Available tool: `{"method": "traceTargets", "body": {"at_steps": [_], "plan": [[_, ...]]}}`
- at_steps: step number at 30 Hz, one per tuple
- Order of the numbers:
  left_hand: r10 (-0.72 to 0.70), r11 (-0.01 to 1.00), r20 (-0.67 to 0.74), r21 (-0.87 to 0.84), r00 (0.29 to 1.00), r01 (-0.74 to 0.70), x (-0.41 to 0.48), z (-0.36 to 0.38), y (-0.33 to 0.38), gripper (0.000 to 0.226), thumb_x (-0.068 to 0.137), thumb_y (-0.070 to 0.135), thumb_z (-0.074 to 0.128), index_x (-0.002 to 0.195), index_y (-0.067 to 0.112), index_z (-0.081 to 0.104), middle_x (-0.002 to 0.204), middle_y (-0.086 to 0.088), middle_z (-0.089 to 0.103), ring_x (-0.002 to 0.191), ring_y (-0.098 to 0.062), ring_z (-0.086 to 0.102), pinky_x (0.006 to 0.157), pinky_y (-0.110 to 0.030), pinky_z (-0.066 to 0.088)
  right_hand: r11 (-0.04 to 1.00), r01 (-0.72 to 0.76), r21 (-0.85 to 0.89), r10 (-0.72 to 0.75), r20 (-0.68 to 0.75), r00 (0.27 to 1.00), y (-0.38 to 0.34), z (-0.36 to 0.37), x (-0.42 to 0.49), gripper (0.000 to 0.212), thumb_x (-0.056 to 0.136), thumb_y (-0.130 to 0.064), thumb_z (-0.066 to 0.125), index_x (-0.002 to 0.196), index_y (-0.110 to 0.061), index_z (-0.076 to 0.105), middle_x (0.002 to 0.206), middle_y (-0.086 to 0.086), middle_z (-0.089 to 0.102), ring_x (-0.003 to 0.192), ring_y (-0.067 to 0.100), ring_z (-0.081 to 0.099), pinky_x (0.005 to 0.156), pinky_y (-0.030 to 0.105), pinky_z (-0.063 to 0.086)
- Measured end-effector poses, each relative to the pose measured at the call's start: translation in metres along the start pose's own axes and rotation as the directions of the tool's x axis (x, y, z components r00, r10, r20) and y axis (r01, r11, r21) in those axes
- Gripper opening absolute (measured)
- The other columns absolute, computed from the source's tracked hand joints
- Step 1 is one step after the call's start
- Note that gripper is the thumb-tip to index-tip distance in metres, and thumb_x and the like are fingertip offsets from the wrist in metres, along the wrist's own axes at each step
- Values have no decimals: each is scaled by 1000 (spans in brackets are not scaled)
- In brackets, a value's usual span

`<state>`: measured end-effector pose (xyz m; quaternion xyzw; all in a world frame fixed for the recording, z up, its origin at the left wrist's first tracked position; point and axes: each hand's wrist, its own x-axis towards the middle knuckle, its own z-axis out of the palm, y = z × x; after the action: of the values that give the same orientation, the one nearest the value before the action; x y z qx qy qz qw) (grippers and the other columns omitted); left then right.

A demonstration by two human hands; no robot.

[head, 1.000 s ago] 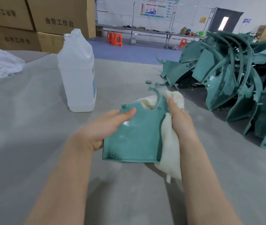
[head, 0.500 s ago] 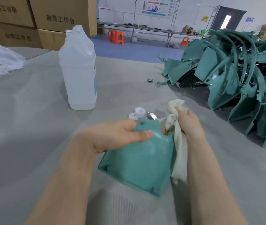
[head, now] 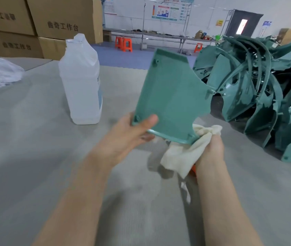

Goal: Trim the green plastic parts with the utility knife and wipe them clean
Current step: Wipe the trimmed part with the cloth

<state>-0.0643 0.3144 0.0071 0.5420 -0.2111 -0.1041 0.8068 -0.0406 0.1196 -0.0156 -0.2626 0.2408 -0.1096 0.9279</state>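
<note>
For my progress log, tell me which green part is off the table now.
The green panel gripped upright by the left hand, its lower corner at the cloth in the right hand. The other green parts lie heaped on the table.

Forearms forward, left grip (head: 128,135) in pinch, right grip (head: 210,150) fisted.

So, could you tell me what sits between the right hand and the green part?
A cream cloth: in the head view the right hand grips it, bunched against the lower right corner of the green part, which the left hand holds.
</note>
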Motion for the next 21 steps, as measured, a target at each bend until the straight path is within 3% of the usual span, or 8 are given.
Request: {"method": "traceTargets", "body": {"at_steps": [2, 4, 8, 10, 12, 14, 17, 21], "plan": [[44, 999, -192, 17, 980, -42, 7, 18, -9, 29, 70, 26, 71, 99, 21, 67, 94, 2, 74, 84, -15, 71, 75, -33, 56, 994, 56, -96, -55, 9, 998, 8, 0, -4, 38, 98, -28, 39, 63, -15, 38, 65, 9, 48, 59, 24, 49, 67, 31, 41], [98, 981, -292, -132, 951, -142, 11, 19, -11, 20, 76, 21, 63, 95, 23, 66, 89, 3, 75, 78, -13, 71, 68, -30, 59, 977, 109, -184, -98, 68, 993, 18, 8, -11, 41, 101, -26, 45, 64, -11, 54, 73, 11, 57, 65, 27, 56, 71, 35, 50], [101, 891, -275, -402, 956, -210, 10, 16, -7, 36, 82, 31, 54, 115, 20, 59, 117, -2, 68, 107, -20, 65, 89, -37, 54, 964, 78, -256, -12, 252, 968, 43, 24, -26, 39, 104, -19, 39, 75, 2, 56, 99, 25, 54, 86, 33, 50, 98, 53, 41], [102, 866, -264, -450, 959, -216, 10, 18, -5, 39, 83, 34, 52, 119, 19, 58, 125, -4, 64, 114, -21, 61, 90, -38, 54, 956, 103, -276, -45, 210, 977, 48, 23, -24, 25, 100, -9, 37, 81, 1, 50, 98, 24, 50, 87, 31, 45, 88, 44, 44], [106, 868, -282, -441, 953, -227, 9, 21, -4, 38, 84, 35, 52, 118, 20, 59, 122, -3, 65, 112, -20, 62, 85, -35, 55, 918, 139, -372, -119, 75, 990, 41, 18, -17, 22, 99, -15, 44, 79, -6, 47, 90, 18, 53, 80, 28, 51, 79, 37, 47], [111, 877, -276, -425, 955, -224, 9, 24, -5, 34, 84, 35, 52, 114, 21, 61, 119, -2, 67, 111, -21, 63, 83, -35, 56, 828, 151, -540, -188, -15, 982, 31, 12, -8, 20, 99, -27, 50, 85, -13, 53, 92, 10, 60, 84, 25, 60, 83, 36, 52], [114, 880, -281, -417, 953, -229, 11, 24, -2, 34, 86, 35, 51, 114, 20, 61, 117, -2, 68, 108, -20, 65, 78, -34, 56, 677, 266, -686, -345, 22, 938, 22, 11, 0, 28, 101, -37, 45, 86, -17, 58, 79, 1, 63, 73, 19, 61, 61, 27, 50], [144, 796, -406, -494, 903, -349, 8, -2, 12, 26, 98, 32, 45, 101, 17, 66, 100, 0, 74, 94, -14, 70, 71, -29, 57, 399, 396, -827, -565, 118, 817, 16, 6, 8, 44, 105, -40, 32, 85, -9, 56, 75, 5, 54, 80, 25, 54, 79, 41, 48]]}}
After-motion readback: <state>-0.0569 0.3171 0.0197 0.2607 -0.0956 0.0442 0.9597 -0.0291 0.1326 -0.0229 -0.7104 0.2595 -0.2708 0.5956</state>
